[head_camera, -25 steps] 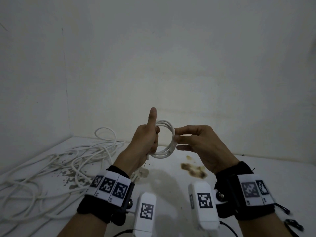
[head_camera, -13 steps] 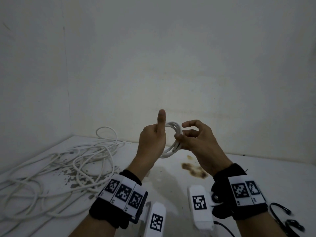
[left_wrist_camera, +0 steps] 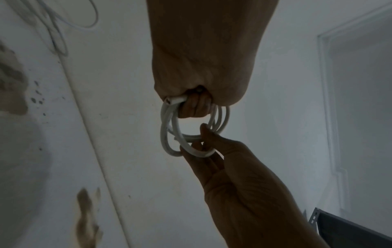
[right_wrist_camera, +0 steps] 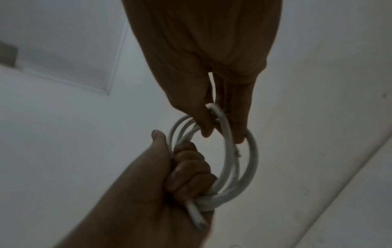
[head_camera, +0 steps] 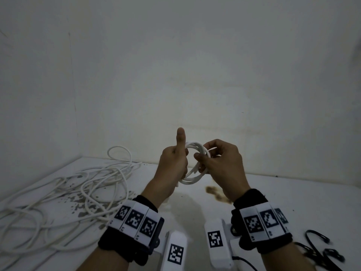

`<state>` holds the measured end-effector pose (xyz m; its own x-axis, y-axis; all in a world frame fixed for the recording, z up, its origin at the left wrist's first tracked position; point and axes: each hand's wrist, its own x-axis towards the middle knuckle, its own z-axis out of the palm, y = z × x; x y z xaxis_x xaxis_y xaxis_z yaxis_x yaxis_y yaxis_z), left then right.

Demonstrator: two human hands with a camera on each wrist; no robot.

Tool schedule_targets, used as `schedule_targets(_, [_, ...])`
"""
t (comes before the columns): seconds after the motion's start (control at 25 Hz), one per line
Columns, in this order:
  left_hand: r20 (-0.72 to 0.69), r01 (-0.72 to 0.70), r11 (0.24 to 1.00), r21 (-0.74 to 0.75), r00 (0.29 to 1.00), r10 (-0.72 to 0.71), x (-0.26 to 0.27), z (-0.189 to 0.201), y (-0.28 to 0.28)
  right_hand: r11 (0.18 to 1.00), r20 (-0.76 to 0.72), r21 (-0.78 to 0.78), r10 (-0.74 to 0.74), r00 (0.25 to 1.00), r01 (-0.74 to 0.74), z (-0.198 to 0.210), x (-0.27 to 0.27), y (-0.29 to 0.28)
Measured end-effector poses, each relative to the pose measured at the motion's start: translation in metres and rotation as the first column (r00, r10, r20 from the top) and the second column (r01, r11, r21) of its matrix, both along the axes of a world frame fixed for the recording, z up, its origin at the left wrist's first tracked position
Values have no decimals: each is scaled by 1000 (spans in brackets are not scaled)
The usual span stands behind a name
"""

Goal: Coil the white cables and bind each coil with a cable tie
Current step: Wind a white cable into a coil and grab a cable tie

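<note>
White round cable coil [head_camera: 195, 165] hung mid-air between my hands; left hand [head_camera: 172, 165] fisted its left side, right hand [head_camera: 220, 165] pinched its right strands, black ties [head_camera: 320, 249] near-right.

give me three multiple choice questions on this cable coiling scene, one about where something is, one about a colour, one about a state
1. Where does the loose tangle of cables lie?
A. on the table, to the left of the hands
B. hanging on the wall
C. draped over the right wrist

2. What colour is the coil held between the hands?
A. black
B. white
C. red

3. How does the left hand hold the coil?
A. flat and open beneath it
B. not touching it
C. fingers curled round its strands, thumb pointing up

Answers:
1 A, the head view shows the tangle spread on the tabletop at left.
2 B, every view shows white strands.
3 C, the right wrist view shows curled fingers round the strands, and the right hand pinches the opposite side.
</note>
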<state>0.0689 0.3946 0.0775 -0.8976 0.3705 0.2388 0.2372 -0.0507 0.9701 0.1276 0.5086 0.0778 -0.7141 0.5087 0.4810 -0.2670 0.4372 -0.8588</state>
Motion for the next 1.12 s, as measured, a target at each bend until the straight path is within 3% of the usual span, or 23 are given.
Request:
schedule_targets(0.16, [8, 2, 1000, -7, 1000, -2, -4, -2, 0, 955, 120, -207, 240, 963, -212, 10, 11, 10])
schedule_targets(0.28, [51, 32, 999, 15, 998, -33, -5, 0, -1, 922, 140, -265, 325, 935, -281, 14, 18, 18])
schedule_targets(0.6, [40, 14, 1000, -26, 999, -13, -7, 0, -2, 937, 158, -251, 287, 945, -243, 10, 10, 13])
schedule_targets(0.84, [126, 57, 998, 18, 990, -59, -9, 1, -7, 871, 193, -391, 393, 899, -297, 13, 15, 16])
schedule_targets(1.12, [34, -49, 999, -19, 998, 50, -12, -1, -5, 868, 185, -470, 277, 943, -163, 5, 0, 8])
